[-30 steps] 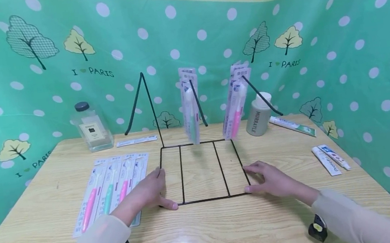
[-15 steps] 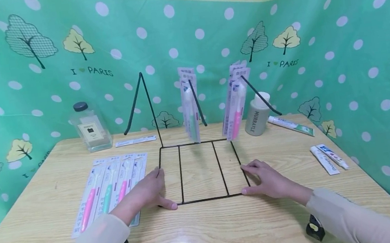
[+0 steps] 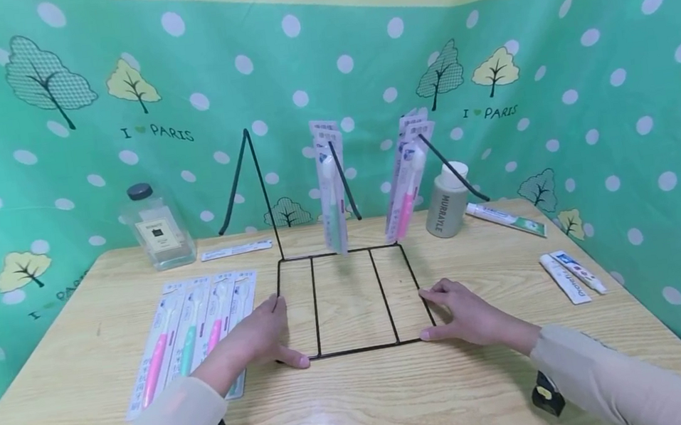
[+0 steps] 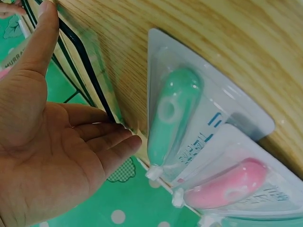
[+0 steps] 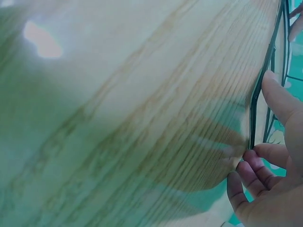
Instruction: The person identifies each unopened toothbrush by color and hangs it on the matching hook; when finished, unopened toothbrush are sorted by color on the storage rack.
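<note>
A black wire display rack [image 3: 359, 350] stands mid-table in the head view, its flat base toward me and its hooks at the back. Packaged toothbrushes hang on the middle hook [image 3: 344, 180] and the right hook [image 3: 452, 167]; the left hook [image 3: 233, 182] is bare. My left hand [image 3: 262, 334] touches the base's left front corner, thumb along the front wire, fingers extended at the side wire. At the opposite corner, my right hand [image 3: 466, 314] rests thumb and fingertips against the wires. In the left wrist view, packaged toothbrushes [image 4: 177, 113] lie beside the left hand.
Several packaged toothbrushes [image 3: 156, 359] lie in a row left of the rack. Behind are a clear bottle [image 3: 158, 229] and a narrow box [image 3: 237, 250]. On the right stand a grey bottle [image 3: 446, 206] and toothpaste tubes [image 3: 506, 219], with two smaller tubes [image 3: 565, 280] nearer.
The head view shifts slightly. Both hands stay at the rack's front corners, and the hanging toothbrush packs sway a little.
</note>
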Demonstrator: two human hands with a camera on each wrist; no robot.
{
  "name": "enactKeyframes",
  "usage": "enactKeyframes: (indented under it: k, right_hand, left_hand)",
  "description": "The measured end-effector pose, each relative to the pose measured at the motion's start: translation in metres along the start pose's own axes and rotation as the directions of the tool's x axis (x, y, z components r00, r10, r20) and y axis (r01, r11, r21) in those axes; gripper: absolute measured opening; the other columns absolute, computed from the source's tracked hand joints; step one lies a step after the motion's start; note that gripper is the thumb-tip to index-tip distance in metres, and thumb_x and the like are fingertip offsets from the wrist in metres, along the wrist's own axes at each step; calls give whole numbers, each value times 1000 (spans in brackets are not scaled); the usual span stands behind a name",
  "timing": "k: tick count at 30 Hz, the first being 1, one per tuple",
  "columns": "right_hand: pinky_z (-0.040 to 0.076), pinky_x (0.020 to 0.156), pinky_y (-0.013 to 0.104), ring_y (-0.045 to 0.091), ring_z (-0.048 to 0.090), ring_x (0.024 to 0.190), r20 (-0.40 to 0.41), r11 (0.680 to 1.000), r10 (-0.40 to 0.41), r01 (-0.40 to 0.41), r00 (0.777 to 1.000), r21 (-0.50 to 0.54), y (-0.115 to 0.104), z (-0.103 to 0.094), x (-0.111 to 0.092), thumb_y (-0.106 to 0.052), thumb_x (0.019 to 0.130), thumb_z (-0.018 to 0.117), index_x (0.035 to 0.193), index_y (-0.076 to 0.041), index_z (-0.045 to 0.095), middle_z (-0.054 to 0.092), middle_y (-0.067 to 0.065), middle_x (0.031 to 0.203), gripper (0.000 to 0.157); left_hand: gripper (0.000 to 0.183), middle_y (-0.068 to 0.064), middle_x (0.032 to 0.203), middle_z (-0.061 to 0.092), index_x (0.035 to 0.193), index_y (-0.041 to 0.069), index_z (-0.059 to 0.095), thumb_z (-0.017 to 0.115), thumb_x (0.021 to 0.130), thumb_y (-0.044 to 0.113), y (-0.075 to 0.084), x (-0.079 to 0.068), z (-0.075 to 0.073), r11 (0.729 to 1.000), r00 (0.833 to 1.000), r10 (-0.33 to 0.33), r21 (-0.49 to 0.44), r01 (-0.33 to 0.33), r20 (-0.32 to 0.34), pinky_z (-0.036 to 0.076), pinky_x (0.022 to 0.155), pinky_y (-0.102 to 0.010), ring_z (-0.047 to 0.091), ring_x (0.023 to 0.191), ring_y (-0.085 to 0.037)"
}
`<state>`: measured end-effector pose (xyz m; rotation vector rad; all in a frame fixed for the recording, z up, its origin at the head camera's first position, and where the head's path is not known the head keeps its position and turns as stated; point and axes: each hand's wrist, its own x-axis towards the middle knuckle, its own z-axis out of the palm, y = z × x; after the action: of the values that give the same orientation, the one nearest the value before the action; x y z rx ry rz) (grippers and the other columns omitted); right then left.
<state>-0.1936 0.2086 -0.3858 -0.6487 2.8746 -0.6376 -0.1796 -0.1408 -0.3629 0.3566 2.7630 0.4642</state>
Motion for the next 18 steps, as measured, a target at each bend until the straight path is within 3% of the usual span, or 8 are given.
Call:
enactKeyframes:
  k: [10,15,18]
  right_hand:
    - [37,95,46,27,41,115,13,1000,30,-31,999,8,1,0,0,-51,72,69,136,-6,42,45,8,121,83]
    - [37,95,47,27,41,116,17,1000,25,-25,1000,8,1,0,0,-52,72,68,136,-6,42,45,9,122,83]
    - [37,95,47,28,41,116,16,1000,17,-17,1000,9,0,0,0,-52,72,68,136,-6,42,45,9,122,83]
  left_hand:
    - [113,-28,145,13,141,-6,21,73,62,57,-6,-7,3,997,994,77,-9,-78,-82,18,107,-50,14,133,-42]
    - [99,-26,145,18,140,-2,26,64,72,59,-22,-14,-3,993,979,117,52,-110,-167,20,103,-57,18,130,-46]
    - [90,-27,143,21,140,-1,26,58,79,56,-39,-24,-13,995,968,88,59,-77,-234,21,101,-59,21,128,-47]
